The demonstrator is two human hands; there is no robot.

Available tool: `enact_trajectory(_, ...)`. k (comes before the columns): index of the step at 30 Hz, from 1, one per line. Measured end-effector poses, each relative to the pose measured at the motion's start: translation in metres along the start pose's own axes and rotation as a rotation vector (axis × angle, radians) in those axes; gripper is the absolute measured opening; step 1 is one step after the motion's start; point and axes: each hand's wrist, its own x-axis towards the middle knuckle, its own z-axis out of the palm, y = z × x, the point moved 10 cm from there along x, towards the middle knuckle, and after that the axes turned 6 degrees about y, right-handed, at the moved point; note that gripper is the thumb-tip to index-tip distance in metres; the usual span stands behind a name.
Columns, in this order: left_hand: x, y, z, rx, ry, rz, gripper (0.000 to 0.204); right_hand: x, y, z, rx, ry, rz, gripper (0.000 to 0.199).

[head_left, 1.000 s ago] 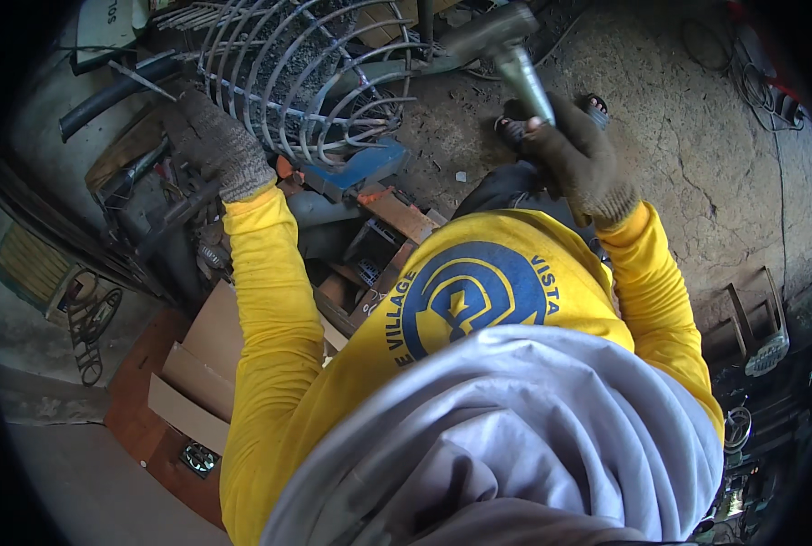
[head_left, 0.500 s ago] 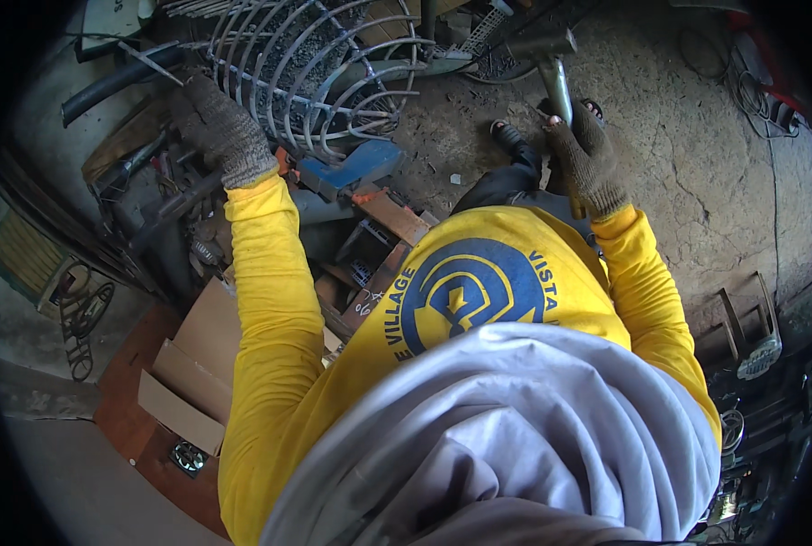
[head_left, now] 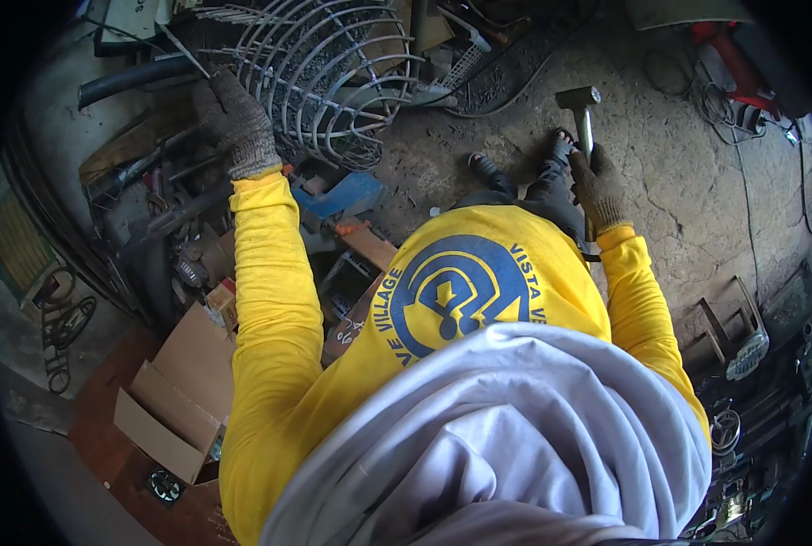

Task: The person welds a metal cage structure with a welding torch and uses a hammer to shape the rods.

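A cracked concrete floor [head_left: 697,182] fills the upper right of the view, with clutter of metal parts and tools heaped along the left. At the top stands a round wire cage [head_left: 333,73] made of many curved grey rods, tilted toward the person. Lower left lies an open cardboard box [head_left: 165,400], its flaps spread. A blue metal piece [head_left: 351,193] rests just below the cage, near the yellow sleeve.

The 2 hands are well apart. The left hand [head_left: 238,127], in a grey knit glove, is closed around the cage's left rim, at the ends of its rods. The right hand [head_left: 597,187], also gloved, is clamped around the handle of a hammer [head_left: 581,114], held upright beside the person's right knee; its metal head points up over the floor, apart from the cage. Cables [head_left: 725,105] trail across the floor at the upper right.
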Motion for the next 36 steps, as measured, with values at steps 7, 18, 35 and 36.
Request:
enact_trajectory(7, 0.005, -0.005, -0.016, 0.212, -0.005, 0.058, 0.043, 0.006, -0.105, 0.001, -0.116, 0.071, -0.465, 0.045)
enact_trajectory(18, -0.018, 0.020, -0.009, 0.177, 0.037, -0.063, 0.046, -0.029, -0.160, 0.068, 0.219, -0.537, -0.073, 0.039)
enact_trajectory(35, -0.026, 0.042, -0.012, 0.278, 0.094, -0.005, 0.037, -0.012, -0.176, 0.056, 0.217, -0.570, -0.088, 0.040)
enact_trajectory(36, -0.025, 0.037, -0.011, 0.279, 0.094, -0.003, 0.037, -0.005, -0.177, 0.052, 0.290, -0.542, -0.079, 0.039)
